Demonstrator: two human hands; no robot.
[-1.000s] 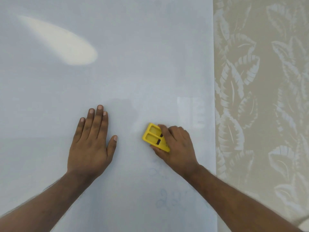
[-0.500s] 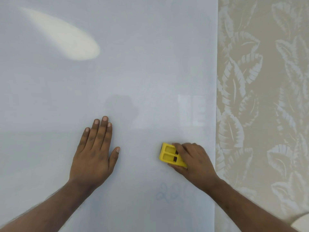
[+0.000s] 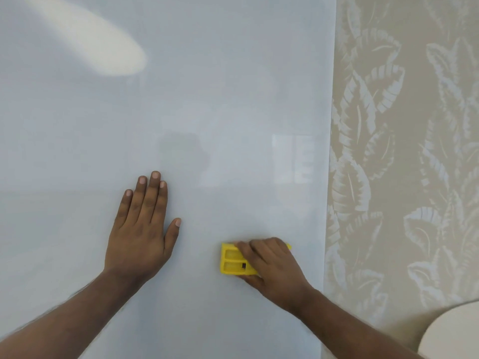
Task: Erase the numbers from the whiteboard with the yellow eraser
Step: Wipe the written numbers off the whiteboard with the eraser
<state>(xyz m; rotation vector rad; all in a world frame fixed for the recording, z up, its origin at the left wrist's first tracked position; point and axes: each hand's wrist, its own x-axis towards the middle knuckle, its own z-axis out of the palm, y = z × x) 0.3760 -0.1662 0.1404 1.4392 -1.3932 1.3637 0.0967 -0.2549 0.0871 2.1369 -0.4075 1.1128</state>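
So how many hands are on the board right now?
2. Left hand lies flat on the board, left of centre; right hand grips the eraser near its right edge.

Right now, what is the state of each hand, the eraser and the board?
left hand: open, flat on the whiteboard.
right hand: fingers curled over the yellow eraser.
yellow eraser: held, pressed against the board.
whiteboard: no numbers visible in view.
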